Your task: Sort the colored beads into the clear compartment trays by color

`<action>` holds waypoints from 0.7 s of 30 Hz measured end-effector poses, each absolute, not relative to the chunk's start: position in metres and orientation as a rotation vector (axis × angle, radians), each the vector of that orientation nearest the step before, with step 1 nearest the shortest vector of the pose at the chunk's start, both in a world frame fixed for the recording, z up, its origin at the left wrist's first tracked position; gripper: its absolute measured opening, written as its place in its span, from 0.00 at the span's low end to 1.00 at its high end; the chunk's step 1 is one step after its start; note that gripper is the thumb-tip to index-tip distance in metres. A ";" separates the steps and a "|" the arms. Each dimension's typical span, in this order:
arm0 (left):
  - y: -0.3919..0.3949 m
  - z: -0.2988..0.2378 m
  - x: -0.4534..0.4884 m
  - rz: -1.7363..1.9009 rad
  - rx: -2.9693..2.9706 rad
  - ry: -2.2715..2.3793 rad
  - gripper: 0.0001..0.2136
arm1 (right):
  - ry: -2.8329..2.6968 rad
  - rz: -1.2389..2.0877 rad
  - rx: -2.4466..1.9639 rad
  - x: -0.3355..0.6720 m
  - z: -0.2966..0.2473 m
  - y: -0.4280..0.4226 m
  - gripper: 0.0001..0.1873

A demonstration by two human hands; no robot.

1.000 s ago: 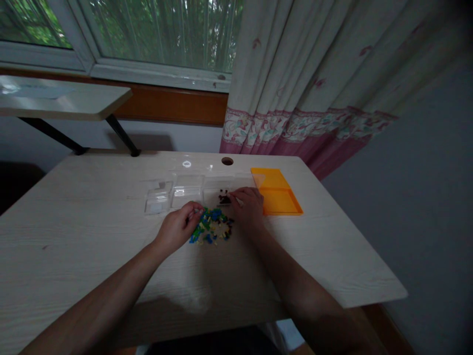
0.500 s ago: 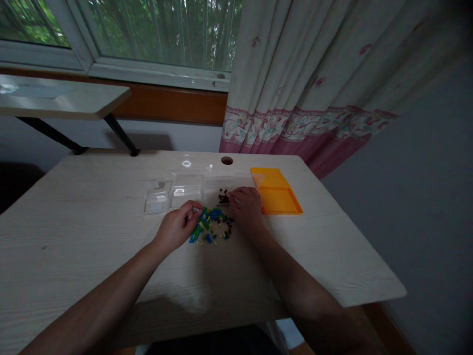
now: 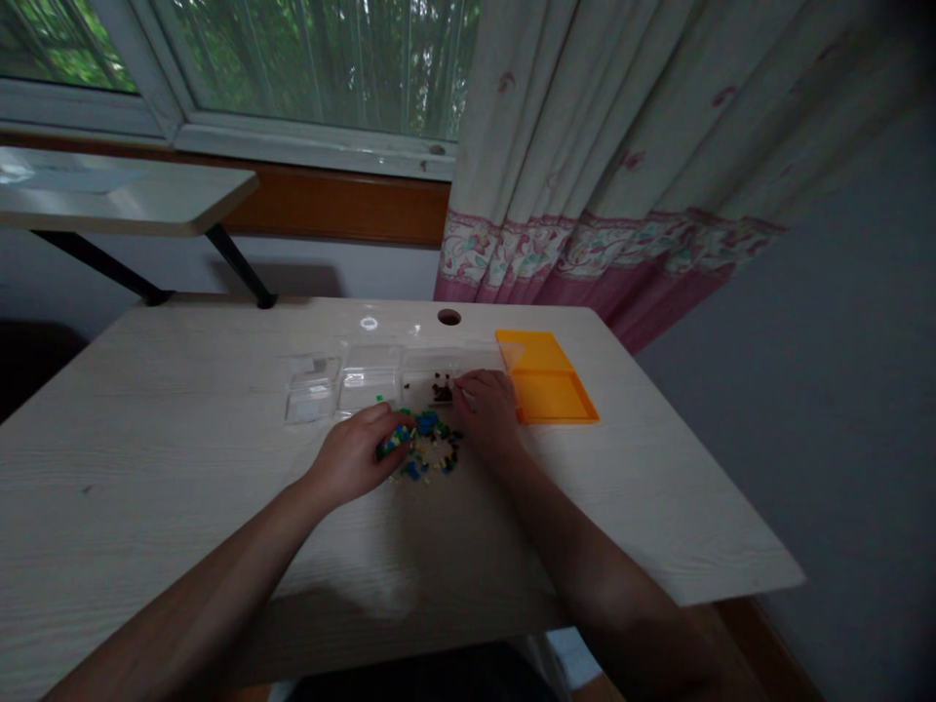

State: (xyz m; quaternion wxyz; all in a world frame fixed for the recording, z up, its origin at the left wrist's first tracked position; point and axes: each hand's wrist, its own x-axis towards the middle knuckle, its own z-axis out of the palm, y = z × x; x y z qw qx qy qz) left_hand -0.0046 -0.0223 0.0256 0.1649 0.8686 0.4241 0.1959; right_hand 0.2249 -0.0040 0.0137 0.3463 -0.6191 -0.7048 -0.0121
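My left hand (image 3: 355, 453) is over the left side of a pile of small toy bricks (image 3: 426, 426) in blue, green, yellow and black. Its thumb and fingers are apart, curved around bricks at the pile's edge. A single green brick (image 3: 379, 398) shows in a clear plastic box (image 3: 370, 375) just beyond that hand. My right hand (image 3: 487, 405) is closed at the right end of another clear box (image 3: 428, 359), beside several dark brown bricks (image 3: 442, 392) inside it. What its fingertips pinch is hidden.
An open orange case (image 3: 552, 395) lies right of my right hand. A smaller clear box (image 3: 311, 398) stands at the left of the row. Behind are a round hole (image 3: 448, 318) in the table (image 3: 182, 439), a raised shelf (image 3: 124, 190) and a curtain (image 3: 556, 195).
My left hand has opened from a pinch and now curves around bricks at the pile's left. A green brick now shows in the clear box. My right hand has stayed in place.
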 end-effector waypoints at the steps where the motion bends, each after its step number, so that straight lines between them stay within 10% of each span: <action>1: -0.023 0.026 -0.005 0.544 2.478 1.220 0.13 | -1.832 -0.031 -1.603 0.225 0.014 -0.004 0.09; 21: -0.023 0.029 -0.005 0.465 2.516 1.363 0.10 | -1.833 0.002 -1.577 0.224 0.016 -0.004 0.11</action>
